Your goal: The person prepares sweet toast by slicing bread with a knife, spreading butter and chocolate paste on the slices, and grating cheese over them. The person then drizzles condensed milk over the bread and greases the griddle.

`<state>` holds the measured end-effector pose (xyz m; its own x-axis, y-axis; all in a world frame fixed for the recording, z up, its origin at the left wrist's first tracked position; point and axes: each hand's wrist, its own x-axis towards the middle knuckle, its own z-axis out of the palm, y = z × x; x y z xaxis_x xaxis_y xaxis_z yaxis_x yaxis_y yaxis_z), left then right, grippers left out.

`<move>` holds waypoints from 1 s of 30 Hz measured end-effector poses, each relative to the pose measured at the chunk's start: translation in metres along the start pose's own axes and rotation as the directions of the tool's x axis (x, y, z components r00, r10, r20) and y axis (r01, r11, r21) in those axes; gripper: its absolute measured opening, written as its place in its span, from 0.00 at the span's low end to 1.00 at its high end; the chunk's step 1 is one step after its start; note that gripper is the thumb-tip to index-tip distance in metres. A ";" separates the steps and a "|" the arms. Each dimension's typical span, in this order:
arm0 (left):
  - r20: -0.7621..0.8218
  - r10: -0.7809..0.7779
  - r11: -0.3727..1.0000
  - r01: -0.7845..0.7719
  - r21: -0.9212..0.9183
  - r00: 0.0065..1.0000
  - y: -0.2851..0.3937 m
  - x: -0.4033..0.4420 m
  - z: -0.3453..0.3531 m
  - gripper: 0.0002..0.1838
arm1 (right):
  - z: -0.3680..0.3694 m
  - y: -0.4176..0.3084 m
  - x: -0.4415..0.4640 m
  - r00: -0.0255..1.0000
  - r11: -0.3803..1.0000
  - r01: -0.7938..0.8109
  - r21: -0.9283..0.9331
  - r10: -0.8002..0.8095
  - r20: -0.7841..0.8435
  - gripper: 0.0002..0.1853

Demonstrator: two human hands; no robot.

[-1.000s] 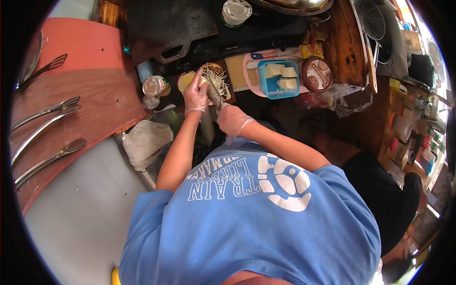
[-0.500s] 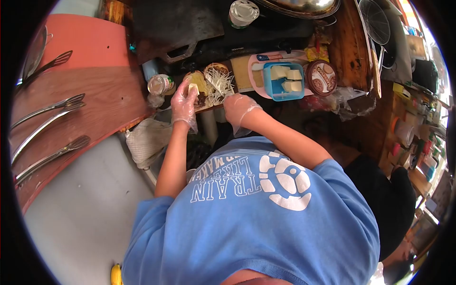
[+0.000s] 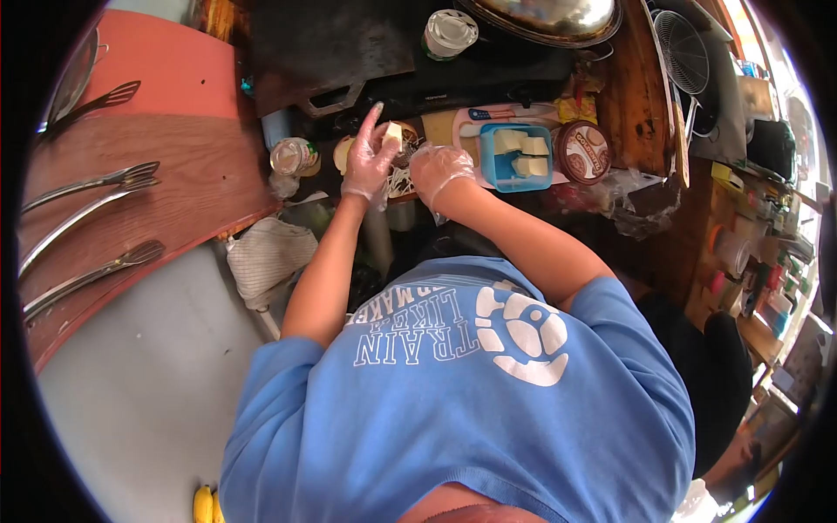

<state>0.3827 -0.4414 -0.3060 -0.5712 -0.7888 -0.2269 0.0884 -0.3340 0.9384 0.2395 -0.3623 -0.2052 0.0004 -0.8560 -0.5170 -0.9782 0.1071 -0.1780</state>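
My left hand (image 3: 368, 166), in a clear plastic glove, holds a pale block of cheese (image 3: 393, 136) between thumb and fingers, with the index finger raised. Close on its right, my right hand (image 3: 441, 173), also gloved, is closed round a grater, whose dark metal part (image 3: 406, 155) shows only in part. White shreds (image 3: 399, 183) lie beneath the hands on an open bun that is mostly covered. More pale blocks (image 3: 529, 144) sit in a blue container (image 3: 498, 183) on a pink board to the right.
A lidded can (image 3: 295, 158) stands left of my hands; another can (image 3: 450, 35) is on the black stove. A round brown lid (image 3: 583, 152) and a knife (image 3: 506, 112) are at the right. Tongs (image 3: 131, 179) lie on the left counter. Another person in black (image 3: 723, 383) is at the right.
Over the last second, my left hand moved left off the shreds, then back right over them with its cheese block. My right hand shifted right, then up, staying with the grater.
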 end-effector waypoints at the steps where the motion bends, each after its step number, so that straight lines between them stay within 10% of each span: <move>1: -0.016 0.024 0.995 -0.022 0.096 1.000 0.004 0.005 0.001 0.41 | -0.001 0.001 0.001 1.000 1.000 0.002 -0.001 -0.002 0.029 0.15; 20: -0.133 0.139 0.982 -0.120 0.143 0.981 -0.004 -0.001 -0.009 0.42 | -0.025 0.014 -0.016 0.984 0.999 -0.027 0.016 0.024 0.179 0.12; 24: -0.120 -0.030 0.997 0.021 -0.073 0.992 0.008 -0.015 0.003 0.41 | -0.026 0.021 -0.030 0.973 0.998 -0.054 -0.020 0.057 0.223 0.12; 30: -0.110 0.093 0.980 -0.071 0.188 0.990 -0.006 -0.003 0.005 0.42 | -0.030 0.027 -0.045 0.936 0.999 0.016 -0.047 0.002 0.353 0.15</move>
<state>0.3799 -0.4342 -0.3096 -0.4675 -0.8682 -0.1663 -0.0265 -0.1742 0.9843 0.2066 -0.3359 -0.1612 0.0721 -0.6220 -0.7797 -0.9867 0.0698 -0.1469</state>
